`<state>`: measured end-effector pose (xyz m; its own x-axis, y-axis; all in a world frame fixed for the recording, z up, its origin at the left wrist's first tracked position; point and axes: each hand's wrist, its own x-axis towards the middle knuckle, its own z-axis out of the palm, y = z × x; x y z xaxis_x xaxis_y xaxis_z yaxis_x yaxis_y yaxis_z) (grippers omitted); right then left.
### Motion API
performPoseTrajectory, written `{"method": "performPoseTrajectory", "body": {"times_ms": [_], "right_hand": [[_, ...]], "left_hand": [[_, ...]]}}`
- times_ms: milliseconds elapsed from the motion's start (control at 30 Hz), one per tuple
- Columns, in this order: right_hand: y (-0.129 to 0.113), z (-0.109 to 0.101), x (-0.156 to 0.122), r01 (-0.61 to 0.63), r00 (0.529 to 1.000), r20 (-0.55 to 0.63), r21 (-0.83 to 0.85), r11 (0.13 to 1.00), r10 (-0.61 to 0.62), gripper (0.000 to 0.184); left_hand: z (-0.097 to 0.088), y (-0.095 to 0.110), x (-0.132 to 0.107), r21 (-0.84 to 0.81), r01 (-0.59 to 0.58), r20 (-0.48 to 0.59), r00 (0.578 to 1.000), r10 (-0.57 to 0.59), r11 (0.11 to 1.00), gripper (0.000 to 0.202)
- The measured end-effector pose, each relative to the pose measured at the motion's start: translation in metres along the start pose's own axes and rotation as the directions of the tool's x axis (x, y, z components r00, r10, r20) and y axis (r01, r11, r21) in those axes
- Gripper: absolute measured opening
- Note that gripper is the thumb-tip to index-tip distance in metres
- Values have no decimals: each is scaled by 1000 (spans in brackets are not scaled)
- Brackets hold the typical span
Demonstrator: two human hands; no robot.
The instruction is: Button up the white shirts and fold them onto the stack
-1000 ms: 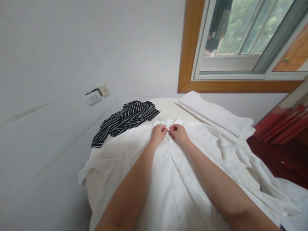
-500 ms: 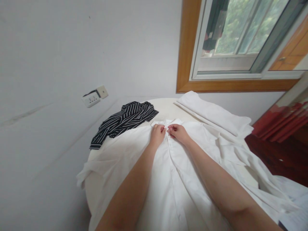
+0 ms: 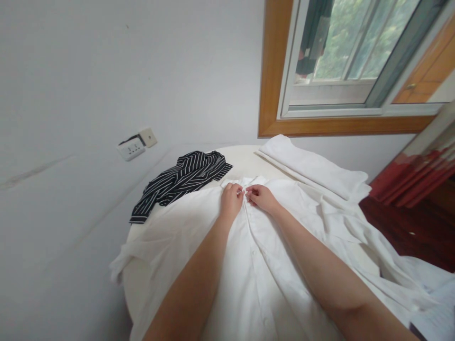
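Observation:
A white button-up shirt (image 3: pixel 263 265) lies spread front-up over a round white table (image 3: pixel 245 158). My left hand (image 3: pixel 231 201) and my right hand (image 3: pixel 261 197) meet near the collar, at the top of the button strip. Both pinch the cloth there, fingers closed and fingertips almost touching. Both bare forearms stretch over the shirt front from the bottom of the view. What is between the fingertips is too small to make out beyond the shirt's edges.
A black-and-white striped garment (image 3: pixel 181 182) lies crumpled at the table's far left. A folded white cloth (image 3: pixel 313 166) rests at the far right edge under a wood-framed window (image 3: pixel 270 71). A wall socket (image 3: pixel 131 148) sits left. Dark red furniture (image 3: pixel 408 222) stands right.
The hands stay pinched at the shirt's collar with only tiny finger shifts. The view has drifted slightly, so everything sits a little further left.

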<state>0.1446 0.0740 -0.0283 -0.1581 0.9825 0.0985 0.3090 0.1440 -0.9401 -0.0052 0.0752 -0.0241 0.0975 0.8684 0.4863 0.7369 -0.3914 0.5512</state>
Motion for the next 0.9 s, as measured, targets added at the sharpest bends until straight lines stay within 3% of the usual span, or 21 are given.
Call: {"method": "performPoseTrajectory", "body": {"times_ms": [100, 233, 367, 600, 800, 900], "right_hand": [[-2, 1, -1, 26, 993, -105, -188, 982, -47, 22], [-8, 2, -5, 117, 950, -225, -386, 915, -216, 24], [-10, 2, -7, 167, 951, -178, -387, 907, -251, 26], [-9, 2, -5, 101, 969, -163, -433, 896, -188, 23], [-7, 2, -3, 89, 971, -162, -448, 890, -178, 24], [-7, 2, -4, 95, 968, -165, -448, 889, -187, 23]], "left_hand": [[-1, -1, 1, -16, 53, -19, 998, -54, 998, 6], [-6, -8, 5, -50, 119, -100, 987, -123, 992, 21], [-11, -15, 8, -50, 81, -42, 996, -83, 995, 27], [-13, -14, 7, 71, -2, 99, 995, -5, 998, 33], [-15, -10, 4, 158, -88, 80, 994, 76, 983, 19], [-17, -6, 7, 262, -168, 151, 980, 132, 950, 12]]}}
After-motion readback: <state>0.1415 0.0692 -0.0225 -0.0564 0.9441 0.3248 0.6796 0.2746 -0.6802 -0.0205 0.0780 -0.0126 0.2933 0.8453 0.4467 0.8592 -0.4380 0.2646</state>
